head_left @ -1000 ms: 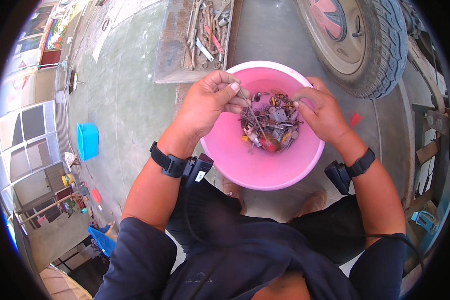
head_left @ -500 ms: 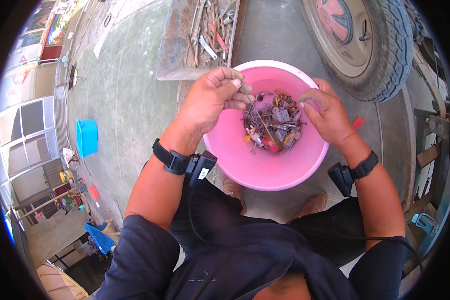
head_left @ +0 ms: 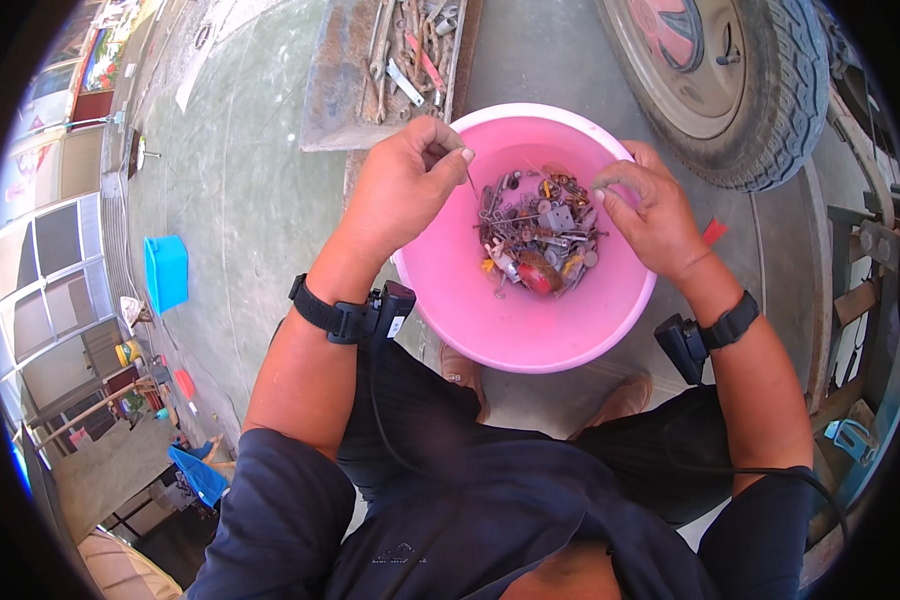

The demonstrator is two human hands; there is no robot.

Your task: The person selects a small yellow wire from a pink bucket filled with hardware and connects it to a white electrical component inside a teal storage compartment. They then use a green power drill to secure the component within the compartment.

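Note:
A pink plastic basin (head_left: 530, 340) stands in front of me, with a heap of small metal hardware (head_left: 545, 225) at its bottom: screws, bolts, washers, bits of wire and a red rounded piece (head_left: 538, 274). Over the basin's left rim, my left hand (head_left: 410, 185) is closed, pinching a thin metal rod (head_left: 472, 183); only a short length shows below the fingertips. My right hand (head_left: 655, 215) is at the right rim, thumb and forefinger curled close together above the inside of the basin. Whatever lies between those fingers is too small or hidden to tell.
Beyond the basin at the left lies a rusty metal tray (head_left: 335, 115) of wrenches and other tools. A large tyred wheel (head_left: 770, 100) stands at the far right. A blue bin (head_left: 167, 275) sits on the floor to the left. Metal framework (head_left: 875, 245) lines the right side.
My left hand has moved left and slightly up with the thin rod, drawing it away from the heap toward the rim. My right hand has hardly moved. The view has shifted slightly.

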